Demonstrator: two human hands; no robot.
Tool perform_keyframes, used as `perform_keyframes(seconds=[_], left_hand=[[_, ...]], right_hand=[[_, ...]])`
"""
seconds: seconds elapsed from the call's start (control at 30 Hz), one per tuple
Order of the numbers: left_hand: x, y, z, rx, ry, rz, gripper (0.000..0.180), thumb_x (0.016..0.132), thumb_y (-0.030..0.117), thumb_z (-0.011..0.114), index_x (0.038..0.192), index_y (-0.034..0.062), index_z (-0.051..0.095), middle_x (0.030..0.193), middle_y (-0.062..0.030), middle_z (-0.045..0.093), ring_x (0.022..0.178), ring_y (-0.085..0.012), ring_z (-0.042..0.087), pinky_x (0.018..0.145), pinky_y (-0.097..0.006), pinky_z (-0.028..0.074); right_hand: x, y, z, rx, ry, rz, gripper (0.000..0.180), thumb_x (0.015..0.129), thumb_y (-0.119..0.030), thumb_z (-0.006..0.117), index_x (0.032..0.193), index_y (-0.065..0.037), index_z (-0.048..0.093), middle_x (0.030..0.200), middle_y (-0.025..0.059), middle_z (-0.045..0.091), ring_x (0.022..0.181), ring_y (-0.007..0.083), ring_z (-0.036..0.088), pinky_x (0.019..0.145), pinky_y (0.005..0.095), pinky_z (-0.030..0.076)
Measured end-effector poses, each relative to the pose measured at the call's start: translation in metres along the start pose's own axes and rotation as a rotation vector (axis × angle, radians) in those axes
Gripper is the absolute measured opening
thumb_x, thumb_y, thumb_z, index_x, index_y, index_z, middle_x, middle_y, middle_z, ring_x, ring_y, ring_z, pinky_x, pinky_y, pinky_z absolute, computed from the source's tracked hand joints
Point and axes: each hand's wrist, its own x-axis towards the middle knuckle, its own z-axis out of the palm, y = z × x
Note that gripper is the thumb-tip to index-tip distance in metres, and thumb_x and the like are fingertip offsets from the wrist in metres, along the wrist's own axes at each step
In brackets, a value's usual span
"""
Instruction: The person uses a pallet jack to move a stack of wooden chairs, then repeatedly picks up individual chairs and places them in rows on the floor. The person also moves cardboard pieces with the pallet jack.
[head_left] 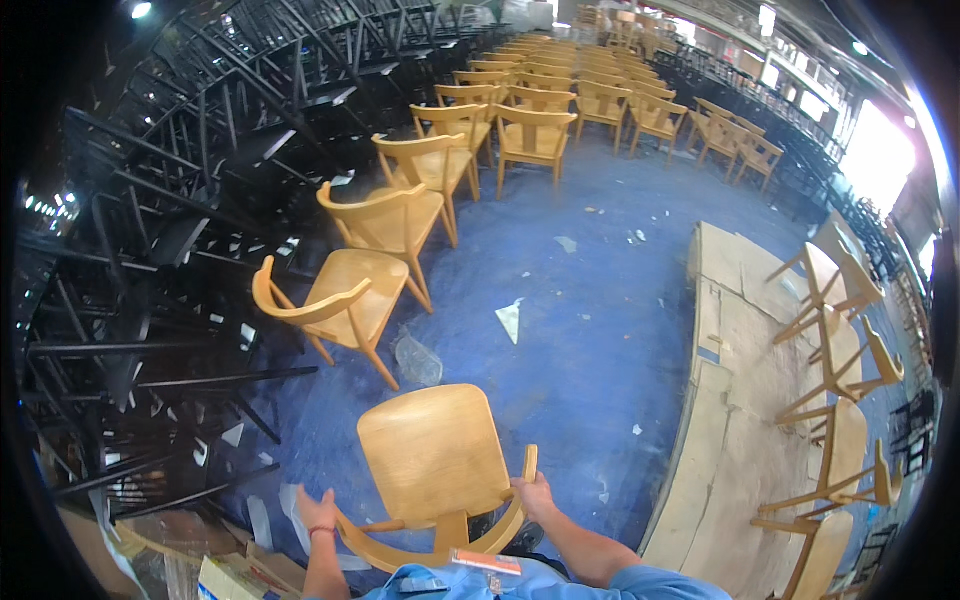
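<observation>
A light wooden chair (435, 440) stands right in front of me, its flat seat pointing away and its curved backrest near my body. My right hand (533, 497) is closed around the right end of that backrest. Beside the backrest's left end is my left hand (315, 512), with fingers apart and stretched out; whether its palm touches the wood is hard to tell. Part of the chair's legs is hidden under the seat. Just beyond, to the left, another wooden chair (358, 285) leads a line of similar chairs.
Stacked black chair frames (190, 200) crowd the left side, some legs jutting out. Rows of wooden chairs (535, 135) stretch into the distance. Flattened cardboard (720, 430) lies on the blue floor (590, 330) at right, several chairs (840, 440) along it. Clear plastic (418, 360) lies near the seat.
</observation>
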Motion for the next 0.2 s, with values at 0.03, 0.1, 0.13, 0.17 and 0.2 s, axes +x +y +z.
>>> perform_keyframes(seconds=[0.03,0.1,0.13,0.17,0.2], left_hand=[[0.0,-0.017,0.0,-0.145,-0.023,-0.134,0.049,0.079,0.021,0.071,0.121,0.0035,0.052,0.108,-0.0147,0.06,0.105,-0.0325,0.055,0.094,-0.04,0.042],[-0.005,-0.042,0.007,-0.432,-0.416,-0.58,0.053,0.081,0.026,0.07,0.125,0.0059,0.048,0.113,-0.013,0.059,0.109,-0.0306,0.055,0.095,-0.043,0.042],[-0.007,-0.054,0.008,-0.561,-0.61,-0.809,0.055,0.082,0.028,0.07,0.127,0.0071,0.046,0.116,-0.0121,0.059,0.111,-0.0297,0.054,0.095,-0.044,0.042],[-0.007,-0.059,0.015,-0.674,-0.596,-0.91,0.064,0.082,0.03,0.07,0.135,0.0134,0.039,0.127,-0.0153,0.051,0.117,-0.031,0.051,0.096,-0.052,0.039],[-0.004,-0.059,0.022,-0.78,-0.582,-1.008,0.074,0.082,0.032,0.071,0.144,0.0197,0.031,0.138,-0.0184,0.044,0.123,-0.0323,0.048,0.097,-0.061,0.036]], right_hand=[[0.0,0.004,-0.005,0.031,-0.022,0.059,0.049,0.079,-0.013,0.066,0.12,0.001,0.043,0.096,0.0148,0.057,0.084,0.0255,0.06,0.072,0.0396,0.052],[-0.009,0.003,-0.008,0.085,-0.114,0.033,0.058,0.079,-0.013,0.065,0.129,0.0,0.039,0.105,0.0161,0.055,0.09,0.0266,0.059,0.078,0.039,0.052],[-0.016,0.004,-0.007,0.117,-0.16,0.019,0.063,0.08,-0.012,0.065,0.134,-0.001,0.037,0.109,0.0167,0.055,0.092,0.0272,0.059,0.08,0.0387,0.051],[-0.016,0.01,-0.007,0.097,-0.125,-0.034,0.056,0.079,-0.011,0.064,0.128,-0.001,0.038,0.102,0.0157,0.056,0.088,0.0287,0.06,0.077,0.0424,0.052],[-0.001,0.023,-0.007,0.082,-0.084,-0.087,0.05,0.079,-0.01,0.063,0.122,-0.001,0.04,0.094,0.0147,0.057,0.084,0.0301,0.061,0.074,0.0462,0.053]])
